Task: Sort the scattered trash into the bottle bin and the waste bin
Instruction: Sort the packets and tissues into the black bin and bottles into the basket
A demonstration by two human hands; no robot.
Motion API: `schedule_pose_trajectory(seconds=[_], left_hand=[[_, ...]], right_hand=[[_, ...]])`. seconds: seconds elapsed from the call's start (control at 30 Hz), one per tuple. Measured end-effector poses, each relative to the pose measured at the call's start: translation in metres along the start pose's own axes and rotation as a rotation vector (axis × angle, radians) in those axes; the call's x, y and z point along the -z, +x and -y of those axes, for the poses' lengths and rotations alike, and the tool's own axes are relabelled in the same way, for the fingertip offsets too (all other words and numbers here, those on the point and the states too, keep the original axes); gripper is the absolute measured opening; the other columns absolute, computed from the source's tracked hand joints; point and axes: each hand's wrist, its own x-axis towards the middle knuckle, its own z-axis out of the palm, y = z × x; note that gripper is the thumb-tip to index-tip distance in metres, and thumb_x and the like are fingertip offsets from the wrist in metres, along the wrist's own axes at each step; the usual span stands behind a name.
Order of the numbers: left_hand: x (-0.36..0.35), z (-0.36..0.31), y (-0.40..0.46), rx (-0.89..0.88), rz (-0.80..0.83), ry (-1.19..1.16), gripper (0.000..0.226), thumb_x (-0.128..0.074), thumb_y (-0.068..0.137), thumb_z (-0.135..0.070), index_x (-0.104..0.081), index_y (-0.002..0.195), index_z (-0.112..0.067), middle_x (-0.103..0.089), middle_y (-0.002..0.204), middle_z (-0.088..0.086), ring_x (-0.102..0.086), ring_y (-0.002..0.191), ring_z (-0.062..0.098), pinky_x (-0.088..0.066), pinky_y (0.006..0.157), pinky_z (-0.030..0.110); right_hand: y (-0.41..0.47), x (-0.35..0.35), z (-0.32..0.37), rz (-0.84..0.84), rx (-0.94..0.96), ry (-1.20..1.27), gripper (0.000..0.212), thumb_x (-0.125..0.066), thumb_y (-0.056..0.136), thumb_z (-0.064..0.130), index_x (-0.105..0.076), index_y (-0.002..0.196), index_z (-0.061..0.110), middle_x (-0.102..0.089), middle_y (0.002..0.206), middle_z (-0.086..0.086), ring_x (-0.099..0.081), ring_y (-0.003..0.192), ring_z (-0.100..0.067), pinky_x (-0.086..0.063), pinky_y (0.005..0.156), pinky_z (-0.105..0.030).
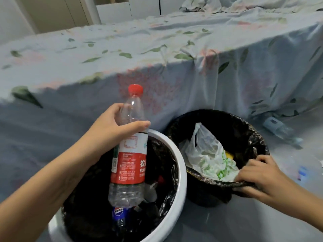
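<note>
The left hand grips a clear water bottle by its shoulder, red cap toward 12 o'clock, its long axis near upright with the base already over the mouth of the white bottle bin. A Pepsi bottle lies below it inside. At 3 o'clock, the right hand clasps the rim of the black-lined waste bin, which holds a plastic bag. Another bottle lies on the floor at 2 o'clock, nearer the right hand.

Home bedroom.
A bed under a leaf-patterned sheet fills the room; closet doors stand behind.
</note>
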Motion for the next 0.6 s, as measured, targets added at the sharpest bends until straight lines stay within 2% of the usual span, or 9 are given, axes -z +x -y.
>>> schedule_pose_trajectory(seconds=[0.13, 0.27, 0.37, 0.47, 0.53, 0.6], left_hand=[[-0.002, 0.029, -0.007, 0.050, 0.084, 0.242, 0.070, -0.083, 0.043, -0.061, -0.060, 0.103, -0.034, -0.074, 0.088, -0.016, -0.069, 0.079, -0.003, -0.053, 0.074, 0.025], [-0.004, 0.053, -0.006, 0.070, 0.145, 0.487, 0.059, -0.084, 0.048, -0.058, -0.063, 0.095, -0.030, -0.072, 0.087, -0.013, -0.067, 0.077, -0.002, -0.054, 0.078, 0.026], [-0.007, 0.069, -0.006, 0.116, 0.268, 0.624, 0.065, -0.077, 0.044, -0.067, -0.063, 0.094, -0.029, -0.070, 0.090, -0.013, -0.066, 0.080, -0.002, -0.053, 0.079, 0.023], [-0.010, 0.080, -0.004, 0.126, 0.361, 0.917, 0.064, -0.069, 0.057, -0.070, -0.063, 0.105, -0.029, -0.069, 0.099, -0.011, -0.064, 0.092, 0.005, -0.052, 0.083, 0.025], [-0.009, 0.077, -0.003, 0.071, 0.282, 1.112, 0.059, -0.064, 0.068, -0.068, -0.062, 0.112, -0.029, -0.068, 0.107, -0.009, -0.063, 0.101, 0.013, -0.052, 0.085, 0.031], [-0.008, 0.062, -0.003, -0.050, 0.157, 1.150, 0.050, -0.060, 0.073, -0.064, -0.063, 0.109, -0.030, -0.068, 0.108, -0.008, -0.063, 0.102, 0.017, -0.053, 0.083, 0.035]], right_hand=[[0.000, 0.001, 0.003, -0.020, -0.002, -0.006, 0.035, -0.031, 0.095, 0.057, -0.055, 0.080, 0.038, -0.045, 0.069, 0.026, -0.043, 0.073, 0.000, -0.029, 0.077, -0.028], [-0.001, 0.001, 0.004, -0.022, -0.008, -0.024, 0.038, -0.030, 0.095, 0.057, -0.057, 0.078, 0.037, -0.047, 0.067, 0.024, -0.041, 0.072, 0.000, -0.028, 0.078, -0.028], [-0.001, 0.001, 0.004, -0.009, -0.005, -0.033, 0.036, -0.032, 0.095, 0.058, -0.058, 0.079, 0.037, -0.042, 0.067, 0.025, -0.040, 0.073, 0.000, -0.029, 0.079, -0.029], [-0.001, 0.002, 0.004, -0.008, 0.002, -0.032, 0.036, -0.032, 0.095, 0.059, -0.056, 0.080, 0.038, -0.037, 0.068, 0.028, -0.042, 0.073, 0.000, -0.028, 0.079, -0.028], [-0.002, 0.002, 0.005, 0.000, -0.005, -0.022, 0.037, -0.030, 0.095, 0.060, -0.056, 0.080, 0.039, -0.038, 0.067, 0.028, -0.041, 0.073, 0.001, -0.028, 0.081, -0.027], [-0.003, 0.003, 0.005, 0.012, -0.015, -0.011, 0.037, -0.030, 0.094, 0.061, -0.056, 0.079, 0.039, -0.039, 0.067, 0.027, -0.041, 0.073, 0.001, -0.027, 0.082, -0.026]])
